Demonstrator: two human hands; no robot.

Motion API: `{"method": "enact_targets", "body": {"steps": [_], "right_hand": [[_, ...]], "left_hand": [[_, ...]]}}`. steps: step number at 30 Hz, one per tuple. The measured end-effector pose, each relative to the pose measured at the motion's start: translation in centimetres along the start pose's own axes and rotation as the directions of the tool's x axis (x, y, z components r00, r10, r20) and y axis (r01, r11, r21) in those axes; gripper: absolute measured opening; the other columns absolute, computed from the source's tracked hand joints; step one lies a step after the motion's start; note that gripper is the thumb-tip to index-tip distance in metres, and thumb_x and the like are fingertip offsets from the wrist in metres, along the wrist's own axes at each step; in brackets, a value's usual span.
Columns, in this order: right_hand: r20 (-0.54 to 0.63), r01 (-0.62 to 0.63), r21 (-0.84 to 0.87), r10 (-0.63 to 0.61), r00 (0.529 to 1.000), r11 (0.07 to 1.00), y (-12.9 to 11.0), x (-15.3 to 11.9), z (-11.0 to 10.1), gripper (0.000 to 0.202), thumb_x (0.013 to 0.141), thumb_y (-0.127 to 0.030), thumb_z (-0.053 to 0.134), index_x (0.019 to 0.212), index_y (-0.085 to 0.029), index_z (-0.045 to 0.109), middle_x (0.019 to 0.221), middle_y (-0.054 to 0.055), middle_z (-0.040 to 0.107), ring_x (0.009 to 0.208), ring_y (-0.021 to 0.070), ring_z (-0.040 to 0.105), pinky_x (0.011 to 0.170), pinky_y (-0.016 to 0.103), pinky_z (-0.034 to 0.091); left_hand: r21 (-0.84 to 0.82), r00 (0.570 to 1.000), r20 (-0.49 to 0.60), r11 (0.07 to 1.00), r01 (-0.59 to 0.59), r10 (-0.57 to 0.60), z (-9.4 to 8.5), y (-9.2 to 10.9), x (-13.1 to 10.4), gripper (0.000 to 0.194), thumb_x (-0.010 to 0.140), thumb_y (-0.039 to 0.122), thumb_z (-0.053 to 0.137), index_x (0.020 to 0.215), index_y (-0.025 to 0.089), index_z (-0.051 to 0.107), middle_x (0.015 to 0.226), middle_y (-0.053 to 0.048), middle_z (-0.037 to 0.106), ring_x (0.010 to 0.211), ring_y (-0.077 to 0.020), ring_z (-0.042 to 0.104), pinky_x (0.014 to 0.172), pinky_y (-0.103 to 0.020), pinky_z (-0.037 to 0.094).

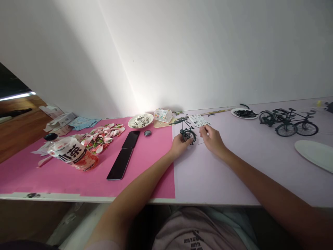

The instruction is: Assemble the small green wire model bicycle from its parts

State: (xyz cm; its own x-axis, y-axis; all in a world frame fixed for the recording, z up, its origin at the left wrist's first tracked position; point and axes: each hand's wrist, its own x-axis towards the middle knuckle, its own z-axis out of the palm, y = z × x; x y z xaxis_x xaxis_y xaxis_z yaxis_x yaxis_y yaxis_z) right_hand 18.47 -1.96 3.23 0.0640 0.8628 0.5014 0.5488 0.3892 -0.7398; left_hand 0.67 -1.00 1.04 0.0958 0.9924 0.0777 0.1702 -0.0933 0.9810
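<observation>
My left hand (pixel 180 146) is closed on a small dark model bicycle (pixel 187 134), which it holds tilted above the table, one spoked wheel towards me. To the right of that wheel, my right hand (pixel 211 137) is raised with its thumb and fingertips pinched together. Whatever may be between those fingertips is too small to make out. Behind the hands lies a white sheet with small printed pictures (pixel 199 120). A curved black piece (pixel 211 115) rests on the table just beyond it.
Finished-looking model bicycles (pixel 288 122) stand at the right, near a plate of black parts (pixel 244 113) and a white plate (pixel 316 154). On the pink left side are phones (pixel 120 163), a tea bottle (pixel 74 152), pink-white pieces (pixel 104 135) and a bowl (pixel 141 121). A wall rises behind.
</observation>
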Motion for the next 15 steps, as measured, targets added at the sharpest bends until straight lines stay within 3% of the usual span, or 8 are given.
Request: {"method": "enact_targets", "body": {"steps": [3, 6, 10, 15], "right_hand": [[-0.036, -0.031, -0.037, 0.03, 0.999, 0.999, 0.5, 0.1, 0.3, 0.038, 0.099, -0.057, 0.042, 0.076, -0.027, 0.043, 0.078, 0.004, 0.064, 0.074, 0.022, 0.058, 0.07, 0.034, 0.043], [-0.058, -0.046, -0.034, 0.044, 0.997, 0.998, 1.2, 0.1, 0.7, 0.037, 0.09, -0.058, 0.056, 0.08, -0.027, 0.039, 0.091, 0.005, 0.067, 0.085, 0.0235, 0.06, 0.075, 0.035, 0.044], [0.031, -0.105, 0.065, 0.104, 0.994, 0.992, 1.6, 0.1, 1.2, 0.041, 0.082, -0.054, 0.068, 0.082, -0.027, 0.036, 0.099, 0.006, 0.073, 0.085, 0.0227, 0.064, 0.074, 0.035, 0.047], [0.098, -0.149, 0.207, 0.131, 0.986, 0.967, 1.5, -0.1, 1.5, 0.045, 0.078, -0.054, 0.071, 0.081, -0.027, 0.035, 0.092, 0.003, 0.071, 0.076, 0.0206, 0.066, 0.068, 0.033, 0.048]], "left_hand": [[-0.106, 1.0, 0.026, 0.994, -0.006, 0.009, 0.0, 0.4, -0.3, 0.032, 0.078, 0.032, 0.083, 0.098, 0.012, 0.068, 0.093, -0.007, 0.075, 0.08, -0.0159, 0.064, 0.073, -0.028, 0.049], [-0.208, 0.997, 0.061, 0.978, -0.023, 0.037, -0.1, 0.4, -0.3, 0.038, 0.077, 0.033, 0.085, 0.103, 0.012, 0.069, 0.103, -0.01, 0.077, 0.09, -0.0186, 0.068, 0.082, -0.03, 0.052], [-0.236, 0.993, 0.1, 0.971, -0.036, 0.061, 0.0, 0.0, -0.2, 0.044, 0.078, 0.036, 0.086, 0.109, 0.012, 0.068, 0.11, -0.012, 0.076, 0.096, -0.0206, 0.07, 0.087, -0.033, 0.053], [-0.267, 0.993, 0.095, 0.962, -0.05, 0.077, 0.0, -0.4, 0.1, 0.049, 0.077, 0.032, 0.087, 0.114, 0.014, 0.062, 0.12, -0.014, 0.074, 0.105, -0.0227, 0.07, 0.093, -0.035, 0.053]]}}
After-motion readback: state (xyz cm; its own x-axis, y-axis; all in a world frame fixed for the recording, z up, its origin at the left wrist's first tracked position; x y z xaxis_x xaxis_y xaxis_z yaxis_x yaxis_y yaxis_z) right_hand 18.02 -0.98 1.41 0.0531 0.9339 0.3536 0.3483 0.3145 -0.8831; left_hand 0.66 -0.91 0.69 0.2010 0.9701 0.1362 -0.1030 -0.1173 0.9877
